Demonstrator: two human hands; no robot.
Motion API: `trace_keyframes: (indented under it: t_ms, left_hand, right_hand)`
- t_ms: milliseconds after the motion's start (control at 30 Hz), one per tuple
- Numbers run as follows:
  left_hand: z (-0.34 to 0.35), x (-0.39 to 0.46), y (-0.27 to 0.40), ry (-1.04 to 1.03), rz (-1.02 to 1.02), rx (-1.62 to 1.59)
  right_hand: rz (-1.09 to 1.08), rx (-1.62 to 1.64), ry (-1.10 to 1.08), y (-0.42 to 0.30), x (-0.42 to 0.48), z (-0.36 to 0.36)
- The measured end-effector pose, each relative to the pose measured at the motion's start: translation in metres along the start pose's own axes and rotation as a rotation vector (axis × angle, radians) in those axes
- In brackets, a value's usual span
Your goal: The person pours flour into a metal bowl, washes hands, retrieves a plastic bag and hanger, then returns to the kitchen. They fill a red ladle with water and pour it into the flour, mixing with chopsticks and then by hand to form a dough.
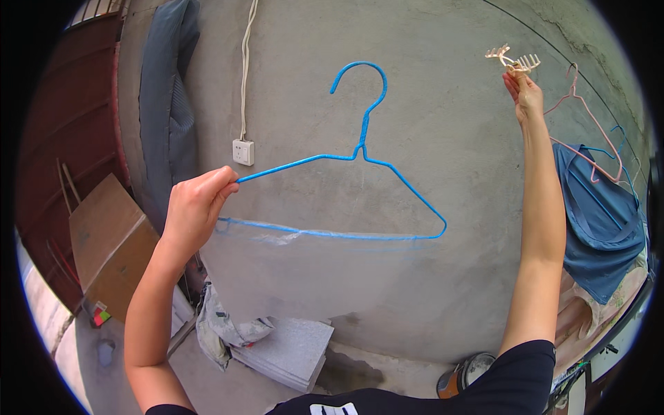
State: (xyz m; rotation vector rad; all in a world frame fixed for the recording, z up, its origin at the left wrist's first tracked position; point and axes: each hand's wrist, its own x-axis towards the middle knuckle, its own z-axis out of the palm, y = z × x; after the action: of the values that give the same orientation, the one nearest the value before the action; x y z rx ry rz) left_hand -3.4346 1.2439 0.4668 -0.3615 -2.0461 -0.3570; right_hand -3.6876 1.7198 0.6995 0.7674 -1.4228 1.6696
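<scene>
A blue wire-type clothes hanger [365, 127] is held up in front of the wall, its hook pointing upward. My left hand [197, 205] grips the hanger's sloping arm near its left end. Clear plastic film [311, 275] hangs from the hanger's lower bar, and the wall shows through it. Raised at the upper right, my right hand [528, 98] pinches a cream claw clip [525, 64] whose two toothed jaws are spread apart. The clip is well away from the hanger.
A pink hanger [586, 104] and a blue cloth bag [596, 218] hang from a dark line at right. A wall socket [243, 152] is behind the hanger. Below are a grey slab stack [290, 347] and a bucket [477, 365]. Cardboard [109, 233] leans at left.
</scene>
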Motion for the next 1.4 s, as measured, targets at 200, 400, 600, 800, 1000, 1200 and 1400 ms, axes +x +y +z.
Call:
trace_keyframes:
  t_ms: [200, 400, 600, 800, 1000, 1200, 1400]
  left_hand:
    - [-0.004, 0.008, -0.006, -0.083, -0.028, 0.097]
    - [0.035, 0.028, 0.027, -0.082, 0.021, -0.038]
    - [0.038, 0.031, 0.038, -0.024, 0.025, -0.054]
    - [0.032, 0.038, 0.020, 0.132, 0.016, -0.117]
    - [0.019, 0.065, 0.030, 0.306, 0.057, -0.039]
    - [-0.016, 0.000, 0.056, 0.131, 0.062, -0.268]
    - [-0.048, -0.169, 0.056, -0.033, -0.409, -0.271]
  right_hand:
    - [-1.004, -0.695, -0.651, -0.063, -0.248, 0.118]
    - [-1.152, -1.193, -0.956, -0.033, -0.293, 0.127]
    - [-0.888, -1.029, -1.011, -0.051, -0.296, 0.123]
    - [-0.942, -1.101, -0.365, -0.067, -0.246, 0.066]
    - [-0.610, -1.049, -0.306, -0.078, -0.194, 0.051]
    - [-0.620, -1.504, -0.023, -0.112, -0.082, 0.049]
    - [-0.425, -1.707, -0.008, -0.108, -0.026, 0.037]
